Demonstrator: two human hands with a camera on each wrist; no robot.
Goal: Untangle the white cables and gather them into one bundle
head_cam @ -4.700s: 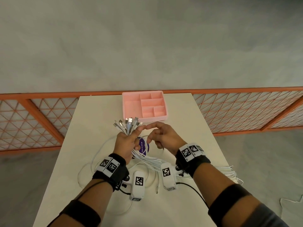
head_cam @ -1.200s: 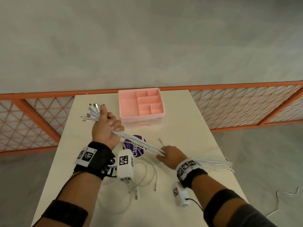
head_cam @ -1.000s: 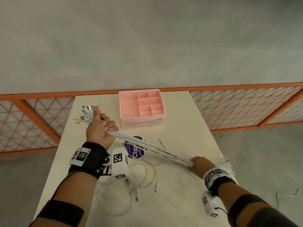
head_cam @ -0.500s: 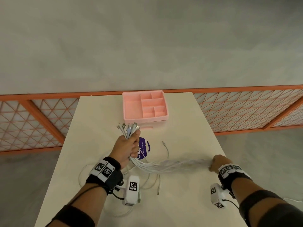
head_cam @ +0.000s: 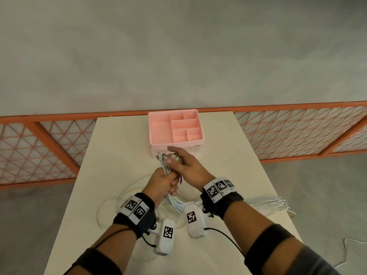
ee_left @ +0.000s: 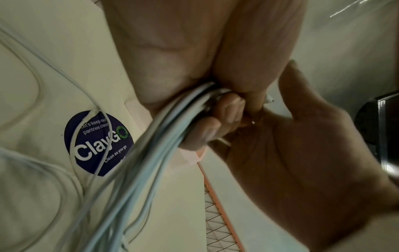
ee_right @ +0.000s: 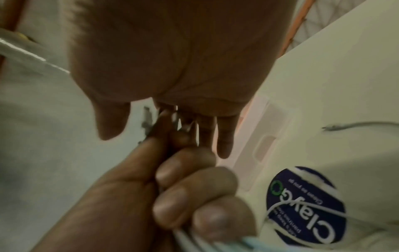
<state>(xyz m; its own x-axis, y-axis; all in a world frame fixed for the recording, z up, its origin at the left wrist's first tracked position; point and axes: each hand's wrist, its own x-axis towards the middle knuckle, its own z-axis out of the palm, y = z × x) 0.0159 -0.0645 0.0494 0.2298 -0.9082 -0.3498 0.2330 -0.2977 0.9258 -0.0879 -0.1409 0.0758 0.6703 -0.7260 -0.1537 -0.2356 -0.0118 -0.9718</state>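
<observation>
Head view shows your left hand (head_cam: 162, 180) gripping the white cables (head_cam: 166, 165), plug ends pointing away from you. Your right hand (head_cam: 185, 165) is spread just beside them, holding nothing. The tails trail back under your right wrist.

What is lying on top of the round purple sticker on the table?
A thin loose white cable crosses the purple sticker in the left wrist view. In the head view the left hand and its cable bundle cover most of the sticker.
</observation>
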